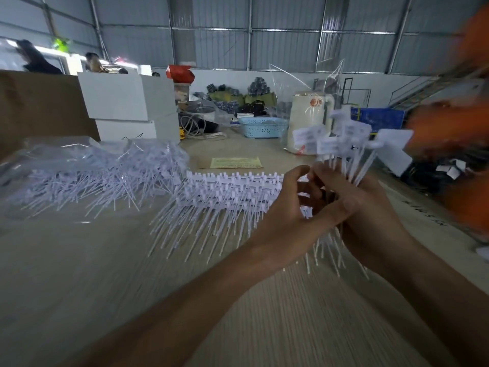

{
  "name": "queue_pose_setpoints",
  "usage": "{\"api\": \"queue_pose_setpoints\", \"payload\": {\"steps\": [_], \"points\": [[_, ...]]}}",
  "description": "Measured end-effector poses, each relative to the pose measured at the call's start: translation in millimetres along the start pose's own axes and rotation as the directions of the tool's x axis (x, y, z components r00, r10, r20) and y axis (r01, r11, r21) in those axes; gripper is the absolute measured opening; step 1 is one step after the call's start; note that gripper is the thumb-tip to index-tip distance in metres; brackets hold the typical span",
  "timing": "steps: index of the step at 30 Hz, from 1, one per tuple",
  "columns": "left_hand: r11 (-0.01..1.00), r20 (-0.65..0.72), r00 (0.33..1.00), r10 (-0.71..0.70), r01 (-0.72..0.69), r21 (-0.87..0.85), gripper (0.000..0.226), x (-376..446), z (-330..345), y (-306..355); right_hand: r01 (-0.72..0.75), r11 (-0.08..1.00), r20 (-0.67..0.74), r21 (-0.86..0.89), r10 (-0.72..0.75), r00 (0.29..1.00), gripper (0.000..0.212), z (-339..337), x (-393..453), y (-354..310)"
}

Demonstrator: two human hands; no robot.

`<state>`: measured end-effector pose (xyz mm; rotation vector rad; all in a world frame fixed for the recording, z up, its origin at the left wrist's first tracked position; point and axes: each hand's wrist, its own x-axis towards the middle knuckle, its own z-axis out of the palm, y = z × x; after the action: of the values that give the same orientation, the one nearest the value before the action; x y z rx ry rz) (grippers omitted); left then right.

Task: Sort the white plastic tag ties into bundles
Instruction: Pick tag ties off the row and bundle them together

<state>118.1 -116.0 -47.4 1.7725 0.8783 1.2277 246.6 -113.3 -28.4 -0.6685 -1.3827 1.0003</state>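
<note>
White plastic tag ties stand in a bunch (346,144) in our right hand (370,207), whose fingers curl round the stems; the flat tags fan out above and the thin tails poke out below. Our left hand (288,200) meets it from the left, fingers bent and touching the stems, though the blur hides whether it pinches any.

Just left of our hands, a row of ties (225,192) lies lined up on the pale wooden worktop (79,274), heads away from us and tails toward us. Further left, a loose heap of ties (87,178) spills from a clear plastic bag (53,147).

Beyond, a yellow paper slip (236,162) lies flat. Behind it sit a blue basket (263,127), its contents hidden, and a cream kettle (308,120) wrapped in clear plastic. White boxes (124,104) are stacked far left.
</note>
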Motion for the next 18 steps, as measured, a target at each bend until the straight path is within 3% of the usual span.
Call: {"api": "queue_pose_setpoints", "payload": {"steps": [2,7,10,14,18], "points": [[1.000,0.000,1.000,-0.021,0.021,-0.017,0.086,0,0,-1,-0.044,0.995,-0.013,0.093,0.045,0.999,0.027,0,2,-6],[0.998,0.041,0.997,-0.069,0.069,-0.002,0.082,0,0,-3,-0.120,0.986,-0.131,0.112,0.135,0.982,0.008,-4,7,-15],[0.995,0.117,0.989,-0.089,0.093,-0.036,0.081,0,-1,-6,-0.073,0.990,-0.120,0.121,0.088,0.989,0.024,-3,5,-14],[0.991,0.482,0.869,-0.114,0.133,-0.005,0.043,-5,-1,-7,-0.073,0.975,-0.100,0.209,0.095,0.990,0.029,4,5,-12],[0.986,0.492,0.863,-0.115,0.157,-0.046,0.011,-8,3,-10,-0.097,0.959,-0.109,0.268,0.130,0.985,0.031,5,8,-8]]}}
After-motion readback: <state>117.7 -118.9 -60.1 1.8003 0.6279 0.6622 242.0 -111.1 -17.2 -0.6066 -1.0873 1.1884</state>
